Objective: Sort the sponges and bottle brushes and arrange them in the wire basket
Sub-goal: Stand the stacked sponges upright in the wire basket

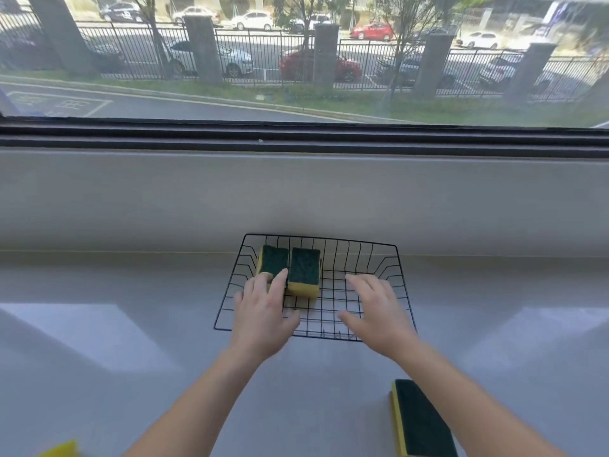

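A black wire basket [389, 258] stands on the grey counter against the wall. Two yellow sponges with dark green scouring tops lie side by side in its left part: the left sponge [273, 261] and the right sponge [304, 268]. My left hand [262, 311] rests over the basket's left front, fingers spread, its fingertips touching the near ends of both sponges. My right hand [375, 308] hovers flat over the basket's right half, fingers apart and holding nothing. A third sponge [418, 420] lies on the counter near my right forearm. No bottle brush is in view.
A yellow corner of another sponge [61, 449] shows at the bottom left edge. The grey counter [131, 324] runs wide to both sides. Behind the basket rises a grey wall [296, 192] under a large window.
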A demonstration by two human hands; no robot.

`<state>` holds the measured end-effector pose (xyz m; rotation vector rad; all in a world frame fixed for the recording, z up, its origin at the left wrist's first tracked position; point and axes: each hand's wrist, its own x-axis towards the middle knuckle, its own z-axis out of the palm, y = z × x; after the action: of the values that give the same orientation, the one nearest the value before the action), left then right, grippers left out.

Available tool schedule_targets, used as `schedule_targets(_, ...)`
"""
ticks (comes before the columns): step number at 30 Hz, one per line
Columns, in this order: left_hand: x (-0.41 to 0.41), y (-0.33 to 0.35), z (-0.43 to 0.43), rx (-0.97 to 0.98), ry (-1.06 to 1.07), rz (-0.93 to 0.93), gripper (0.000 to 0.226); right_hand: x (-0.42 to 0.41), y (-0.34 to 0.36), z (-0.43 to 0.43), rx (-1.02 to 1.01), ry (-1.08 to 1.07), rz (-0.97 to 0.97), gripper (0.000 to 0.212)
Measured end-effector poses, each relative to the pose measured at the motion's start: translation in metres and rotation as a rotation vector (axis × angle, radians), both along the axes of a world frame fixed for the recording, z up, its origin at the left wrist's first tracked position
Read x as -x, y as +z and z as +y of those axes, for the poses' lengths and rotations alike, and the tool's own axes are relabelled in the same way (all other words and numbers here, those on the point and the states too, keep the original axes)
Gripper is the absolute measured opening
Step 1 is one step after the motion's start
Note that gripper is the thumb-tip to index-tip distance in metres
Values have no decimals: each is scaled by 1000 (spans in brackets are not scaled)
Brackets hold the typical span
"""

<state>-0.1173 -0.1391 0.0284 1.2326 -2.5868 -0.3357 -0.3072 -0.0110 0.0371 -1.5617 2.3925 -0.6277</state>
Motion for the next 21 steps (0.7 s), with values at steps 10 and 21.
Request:
schedule_targets(10, 5, -29, 130, -284, -123, 146, 40, 4, -18, 148, 32, -394, -116, 35)
schedule_targets(21, 49, -43, 206, -1133, 146, 245, 52, -5, -55, 186, -262, -483, -567, 66)
